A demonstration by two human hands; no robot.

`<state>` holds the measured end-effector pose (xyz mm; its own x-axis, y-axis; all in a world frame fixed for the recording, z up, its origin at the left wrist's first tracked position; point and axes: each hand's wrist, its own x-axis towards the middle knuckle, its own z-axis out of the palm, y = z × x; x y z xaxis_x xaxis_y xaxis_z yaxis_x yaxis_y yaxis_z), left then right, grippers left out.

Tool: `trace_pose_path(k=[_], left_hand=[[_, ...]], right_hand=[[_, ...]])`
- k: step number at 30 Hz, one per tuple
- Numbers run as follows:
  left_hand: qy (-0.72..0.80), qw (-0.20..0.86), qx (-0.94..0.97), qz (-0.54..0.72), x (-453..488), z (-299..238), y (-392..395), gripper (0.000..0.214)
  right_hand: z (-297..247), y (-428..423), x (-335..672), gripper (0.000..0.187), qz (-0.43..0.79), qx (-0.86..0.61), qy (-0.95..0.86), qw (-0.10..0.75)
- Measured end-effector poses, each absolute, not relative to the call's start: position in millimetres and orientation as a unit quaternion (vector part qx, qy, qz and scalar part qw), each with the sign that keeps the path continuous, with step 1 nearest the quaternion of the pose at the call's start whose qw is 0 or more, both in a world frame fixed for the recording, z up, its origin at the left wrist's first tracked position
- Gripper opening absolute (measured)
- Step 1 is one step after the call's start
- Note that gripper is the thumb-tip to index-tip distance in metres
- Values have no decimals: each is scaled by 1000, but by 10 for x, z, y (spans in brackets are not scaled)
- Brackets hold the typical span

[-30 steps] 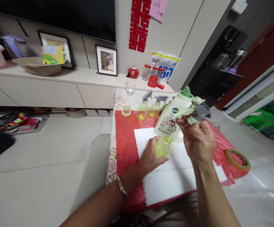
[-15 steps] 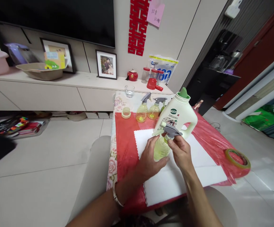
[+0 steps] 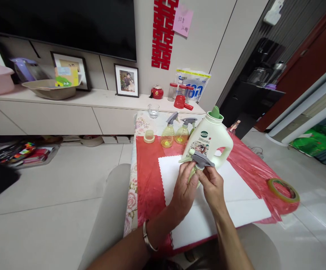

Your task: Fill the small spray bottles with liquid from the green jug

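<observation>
Both hands are at the neck of a spray bottle [image 3: 201,159] with a grey trigger head and a yellow-green body. My left hand [image 3: 184,189] is closed around its upper body and neck, hiding most of the bottle. The fingers of my right hand [image 3: 212,183] pinch the collar under the spray head from the other side. Just behind stands a large pale-green detergent jug [image 3: 211,134], its cap off and a green spout showing. Two more spray bottles [image 3: 167,135] with grey heads stand to the left of the jug. Beneath my hands lies a white foam sheet [image 3: 244,212].
A pale cap [image 3: 149,136] sits on the red plastic sheet [image 3: 148,180] at the left. A roll of tape [image 3: 283,189] lies at the table's right edge. A glass mug [image 3: 153,110] stands at the back, before a cabinet with a red scoop [image 3: 180,102] and jars.
My left hand has moved up from the bottle's body to its neck, beside my right hand. The view has shifted slightly.
</observation>
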<state>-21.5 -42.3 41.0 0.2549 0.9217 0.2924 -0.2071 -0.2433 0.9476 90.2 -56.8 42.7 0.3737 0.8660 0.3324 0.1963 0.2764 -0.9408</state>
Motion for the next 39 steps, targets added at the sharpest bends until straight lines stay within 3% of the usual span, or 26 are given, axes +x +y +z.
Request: trace_pose_path(k=[4,9,19,29,39], left_hand=[[340,513,559,556,-144,511,-395,26],[387,543,498,554,-44,566,-350,30],[371,494,522,587,-41,427,-337,22],[347,540,478,600,-55,382,-373,23],[374,530,500,574,-103,475,-373,20]], right_hand=[[389,-563,827,32,236,-560,-480,633],[385,-583,711,23,214,-569,-466,643],[195,-593,748,45,272,-501,-439,695],[228,-523,668,36,249,-509,-394,724],[280,-527,657,40,243,-519,-403,713]])
